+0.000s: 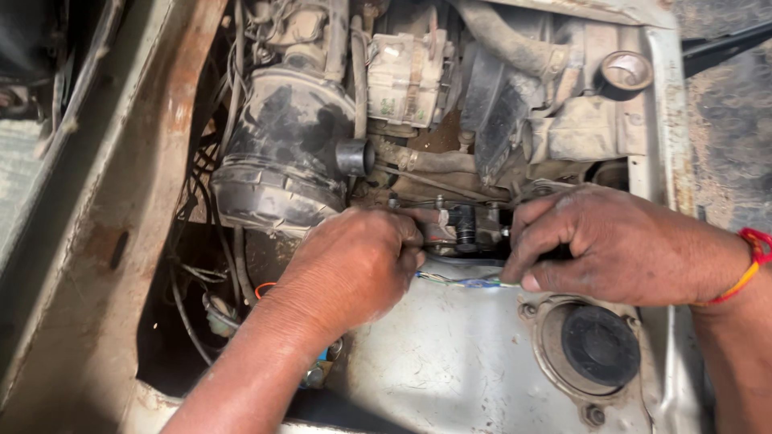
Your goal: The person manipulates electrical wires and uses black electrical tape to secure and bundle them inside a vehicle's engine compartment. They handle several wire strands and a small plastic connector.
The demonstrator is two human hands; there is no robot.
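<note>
Both my hands work in an open, dusty engine bay. My left hand (354, 261) is closed in a fist, pressed against a small metal part with a black cap (463, 227) at the bay's middle; what the fingers grip is hidden. My right hand (619, 245) curls over the same area from the right, its thumb and fingers pinching a thin bundle of coloured wires (466, 281) that runs along the grey metal panel (450, 362). A red and yellow thread band (752, 269) circles my right wrist.
A round black air cleaner housing (281, 153) with a short outlet pipe (354, 157) sits behind my left hand. Behind it are an alternator (406, 76) and hoses (515, 44). A black rubber strut cap (599, 345) lies at lower right. Rusty bodywork (121, 201) borders the left.
</note>
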